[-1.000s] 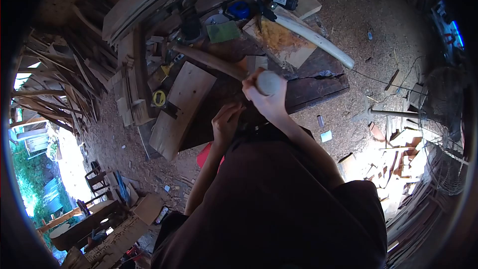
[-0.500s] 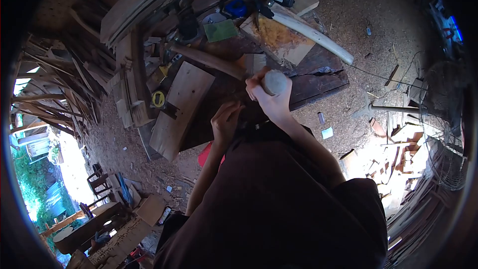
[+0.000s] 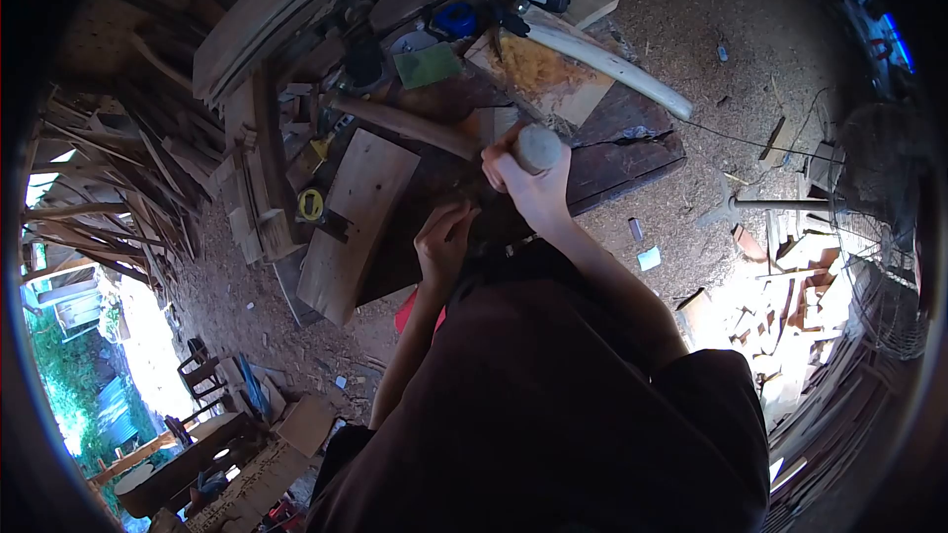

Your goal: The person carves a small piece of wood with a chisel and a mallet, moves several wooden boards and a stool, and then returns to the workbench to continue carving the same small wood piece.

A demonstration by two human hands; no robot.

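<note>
Right hand (image 3: 533,186) clamped around a pale round-ended wooden mallet (image 3: 538,147) above the dark wooden workbench (image 3: 632,153).
Left hand (image 3: 444,237) curls at the workbench's near edge, grip unclear; a light wooden plank (image 3: 360,207) and a green square pad (image 3: 427,66) crowd its top.

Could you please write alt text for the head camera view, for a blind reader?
Seen from above, a person's right hand grips a pale round-ended wooden piece over a dark workbench, with the left hand curled at its near edge. Planks, a yellow tape measure and a pale curved stick lie around.
</note>
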